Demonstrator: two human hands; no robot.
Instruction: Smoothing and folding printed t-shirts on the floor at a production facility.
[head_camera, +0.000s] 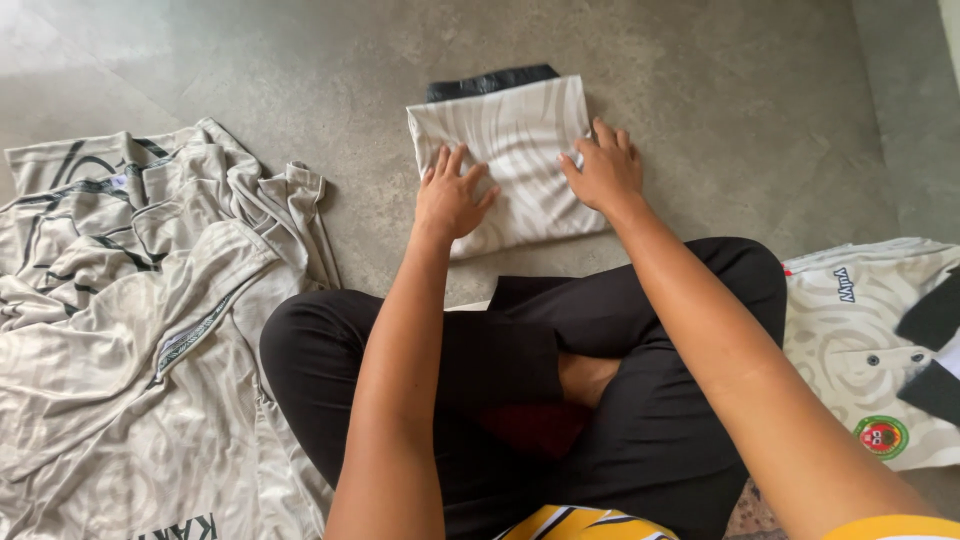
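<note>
**Head view: both our hands flat on a folded shirt**

Head-camera frame looks down past our crossed legs in black trousers (640, 340) to the grey concrete floor (760, 90). Both our arms reach forward, elbows slightly bent, forearms running up the frame and drawing closer toward the wrists.

Our left hand (452, 195) lies palm down with its fingers spread, pointing away from us. It rests on the near left part of the folded cream shirt (520, 150) and grips nothing; it only presses on the cloth. Our right hand (605, 170) is also palm down, wrist bent a little inward, fingers loosely spread over the shirt's right edge. Its fingertips touch the fabric, and we cannot tell whether they pinch a fold or simply press.

The folded shirt sits on the floor directly under both palms, just beyond our knees, as a neat rectangle with a pale wavy pattern. A black strip (490, 82) shows past the fingertips, at the shirt's far edge.

Well to the outside of our left hand lies a heap of unfolded cream shirts (130, 330). To the outside of our right forearm lies another cream shirt with a round badge (880, 330).
</note>
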